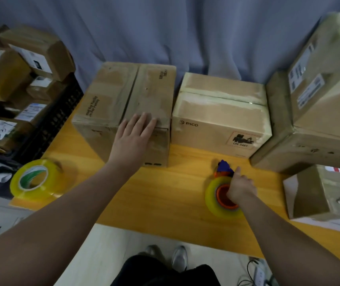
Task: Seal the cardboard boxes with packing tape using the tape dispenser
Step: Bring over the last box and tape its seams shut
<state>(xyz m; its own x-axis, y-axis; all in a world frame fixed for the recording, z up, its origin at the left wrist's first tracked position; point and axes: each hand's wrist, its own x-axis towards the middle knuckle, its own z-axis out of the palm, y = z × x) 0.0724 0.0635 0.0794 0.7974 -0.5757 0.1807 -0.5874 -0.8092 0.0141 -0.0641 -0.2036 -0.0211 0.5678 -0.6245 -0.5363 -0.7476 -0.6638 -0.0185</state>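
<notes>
On the table (pixel 175 182), right grip (pixel 240 189) holds dispenser (pixel 219 196).

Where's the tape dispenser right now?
Head view, right of centre: the tape dispenser sits on the yellow table just in front of the PICO box, gripped by the right hand.

Left arm extended forward; left hand (pixel 134 134) palm down, fingers straight and spread, resting on a cardboard box (pixel 111 96). Right arm extended forward; right hand (pixel 240 187) grips the tape dispenser (pixel 213 196), one digit pointing forward.
</notes>
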